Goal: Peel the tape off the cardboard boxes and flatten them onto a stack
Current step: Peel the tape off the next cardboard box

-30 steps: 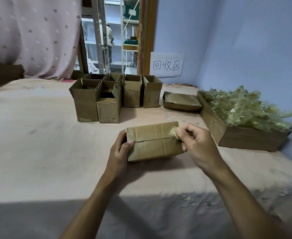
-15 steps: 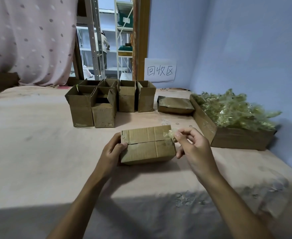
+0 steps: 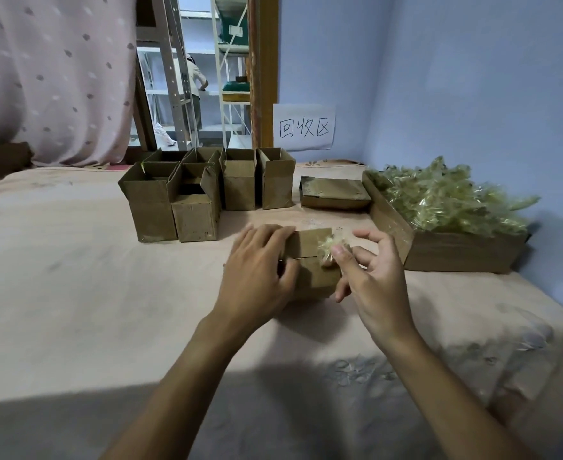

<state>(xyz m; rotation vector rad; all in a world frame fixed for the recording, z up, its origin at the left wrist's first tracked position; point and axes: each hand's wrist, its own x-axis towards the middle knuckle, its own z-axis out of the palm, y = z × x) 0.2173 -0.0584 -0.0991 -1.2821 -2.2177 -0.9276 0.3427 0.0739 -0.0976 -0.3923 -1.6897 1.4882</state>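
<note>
The left hand (image 3: 256, 270) is gripping a small cardboard box's (image 3: 310, 260) left end, fingers curled over its top. Just right of it, the right hand (image 3: 373, 280) is pinching a crumpled wad of tape (image 3: 329, 246) at the box's right end, other fingers splayed. Pulling low along the seam while the box is being pinned should free the tape cleanly.

- Left forearm (image 3: 187, 370): bare, angled from the near edge toward the far right.
- Left hand (image 3: 256, 273): palm down, fingers laid over the top of the cardboard box (image 3: 310, 263), thumb on its near face, gripping.
- Right forearm (image 3: 456, 393): bare, angled far and left.
- Right hand (image 3: 376, 280): fingers spread, thumb tip against the tape wad (image 3: 326, 244); pinch not discernible.
</note>
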